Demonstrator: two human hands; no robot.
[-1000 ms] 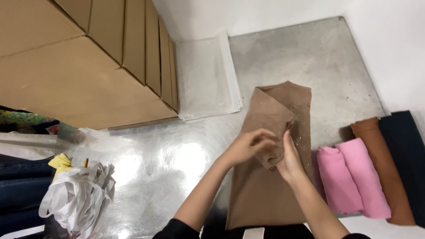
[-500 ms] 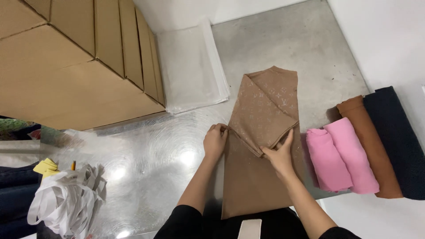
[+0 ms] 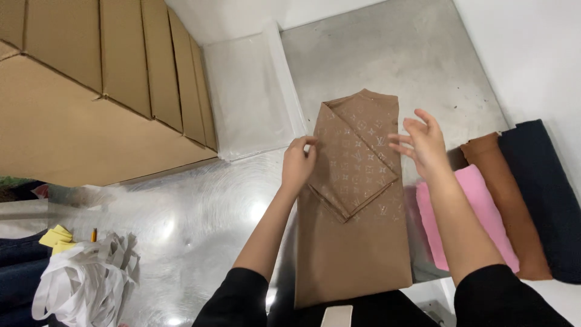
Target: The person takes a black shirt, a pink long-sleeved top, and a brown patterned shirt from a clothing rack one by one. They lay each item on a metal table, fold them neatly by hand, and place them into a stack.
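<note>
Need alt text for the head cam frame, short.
A person's left hand presses the left edge of a folded tan patterned cloth on a metal table; the right hand hovers open beside it, above folded pink cloths.

Left hand [image 3: 298, 165] on folded tan scarf [image 3: 354, 200], right hand [image 3: 425, 144] open above

Metal table [image 3: 200, 200]: tan patterned cloth [image 3: 354, 242] at near edge; pink [image 3: 478, 212], rust [image 3: 508, 200], navy [image 3: 544, 188] folded cloths at right edge; clear plastic bags [image 3: 248, 103] at far edge; cardboard boxes [image 3: 91, 97] at far-left corner.
</note>
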